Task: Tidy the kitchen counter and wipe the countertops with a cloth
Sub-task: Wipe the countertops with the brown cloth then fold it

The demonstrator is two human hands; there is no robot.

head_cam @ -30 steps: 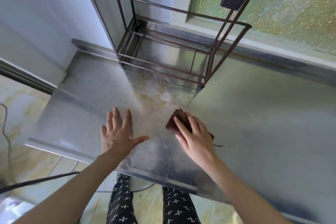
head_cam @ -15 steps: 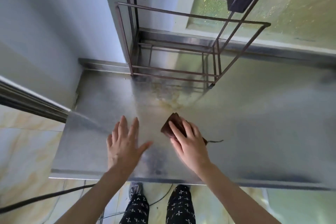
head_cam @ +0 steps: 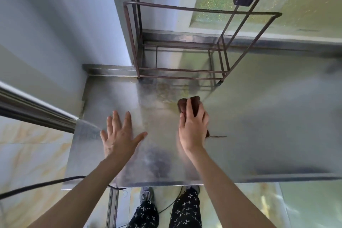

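Note:
A stainless steel countertop [head_cam: 259,126] fills the middle of the view. My right hand [head_cam: 193,127] presses a dark brown cloth [head_cam: 194,102] flat on it, fingers spread over the cloth; a loose thread trails out to the right of the wrist. The cloth lies at the edge of a yellowish stain [head_cam: 166,90] in front of the rack. My left hand [head_cam: 120,135] rests palm down on the steel to the left, fingers apart, holding nothing.
A dark metal wire rack [head_cam: 185,72] stands at the back of the counter against the blue wall [head_cam: 55,33] and a frosted window. A metal rail [head_cam: 37,111] runs at left. A black cable [head_cam: 37,187] hangs below the counter's front edge.
My right hand has pushed the cloth forward and to the right, toward the rack. The left hand stays planted on the steel. The view has shifted closer to the rack.

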